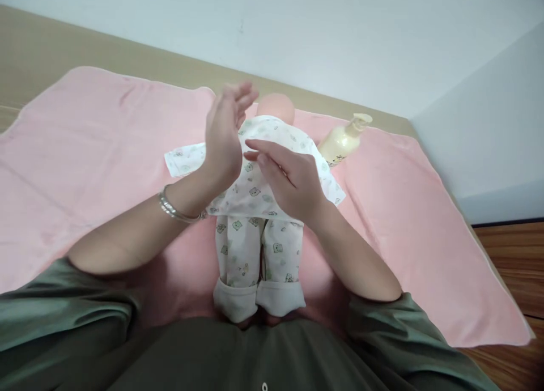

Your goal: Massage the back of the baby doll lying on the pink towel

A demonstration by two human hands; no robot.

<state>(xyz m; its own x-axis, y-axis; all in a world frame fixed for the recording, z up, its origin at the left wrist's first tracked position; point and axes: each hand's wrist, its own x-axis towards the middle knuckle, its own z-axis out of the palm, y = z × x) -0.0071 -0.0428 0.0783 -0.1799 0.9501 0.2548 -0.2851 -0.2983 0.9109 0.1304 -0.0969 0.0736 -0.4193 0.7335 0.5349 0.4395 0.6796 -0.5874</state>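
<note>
A doll (276, 106) lies on a pink blanket (106, 124), its head away from me. It wears a white printed top (255, 192) and matching trousers (242, 252) with cuffs folded up. Above the top I hold my left hand (225, 133) upright, its fingers raised, somewhat blurred and apart; nothing is in it. My right hand (291, 178) is just right of it over the doll's chest, fingers extended towards the left palm, thumb beside them, holding nothing visible. A small gap shows between the hands. My left wrist carries a silver bangle.
A pale yellow pump bottle (340, 144) leans on the blanket to the right of the doll. Behind the blanket runs a beige surface edge (140, 56) against a white wall (318, 34). Brown wood (514, 260) shows at the far right.
</note>
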